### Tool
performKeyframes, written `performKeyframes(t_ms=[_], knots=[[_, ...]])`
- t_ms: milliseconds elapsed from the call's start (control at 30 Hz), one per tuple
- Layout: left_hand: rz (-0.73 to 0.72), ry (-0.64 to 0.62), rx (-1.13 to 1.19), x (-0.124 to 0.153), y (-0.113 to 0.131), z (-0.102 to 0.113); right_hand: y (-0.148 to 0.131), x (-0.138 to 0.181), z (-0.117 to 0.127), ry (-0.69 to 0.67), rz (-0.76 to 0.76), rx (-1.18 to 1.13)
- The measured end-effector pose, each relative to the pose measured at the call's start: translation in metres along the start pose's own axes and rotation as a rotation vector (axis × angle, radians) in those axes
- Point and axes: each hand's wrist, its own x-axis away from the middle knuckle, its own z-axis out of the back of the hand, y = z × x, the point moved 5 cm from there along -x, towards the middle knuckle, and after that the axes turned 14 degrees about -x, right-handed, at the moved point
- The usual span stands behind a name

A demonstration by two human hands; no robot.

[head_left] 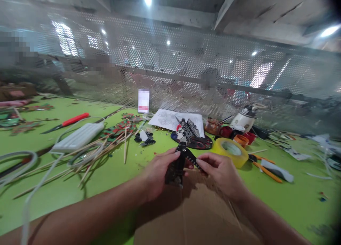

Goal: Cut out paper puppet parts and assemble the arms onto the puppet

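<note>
Near the bench's front edge, the left hand (pixel 157 172) pinches a shadow puppet (pixel 179 165); the right hand (pixel 222 174) grips its jointed arm (pixel 195 163). Supporting the joint steadies the work.

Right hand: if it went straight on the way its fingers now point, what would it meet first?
The right hand points left, toward the dark puppet piece it already pinches with the left hand. Going on, it would likely meet the left hand's fingers first; depth is hard to judge.

We see yellow tape roll (pixel 230 150), white power strip (pixel 79 137), bamboo sticks (pixel 87 159), red-handled cutter (pixel 66 122), orange pliers (pixel 263 168) on green table (pixel 293 198).
</note>
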Motion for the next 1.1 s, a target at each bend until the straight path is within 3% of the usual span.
performKeyframes(t_ms=[100,167,300,400,500,600,833,1100], knots=[[-0.021,0.029,-0.025,-0.005,-0.004,0.004,0.008,-0.004,0.007,0.041,-0.033,-0.035],[-0.090,0.119,-0.057,-0.011,-0.005,0.014,0.012,-0.007,0.011,0.034,-0.078,-0.039],[-0.185,0.371,-0.119,-0.020,-0.002,0.043,0.020,-0.013,0.015,-0.078,-0.197,0.059],[-0.198,0.432,-0.283,-0.023,0.004,0.051,0.025,-0.014,0.015,-0.134,-0.262,0.127],[-0.156,0.365,-0.506,-0.025,0.007,0.046,0.029,-0.013,0.016,-0.175,-0.277,0.195],[-0.181,0.281,-0.700,-0.023,0.009,0.036,0.027,-0.015,0.021,-0.154,-0.198,0.328],[-0.404,0.063,-1.263,-0.013,0.009,0.013,0.020,-0.016,0.030,-0.015,-0.038,0.575],[-0.481,0.004,-1.381,-0.006,0.012,0.007,0.017,-0.016,0.026,-0.006,0.027,0.570]])
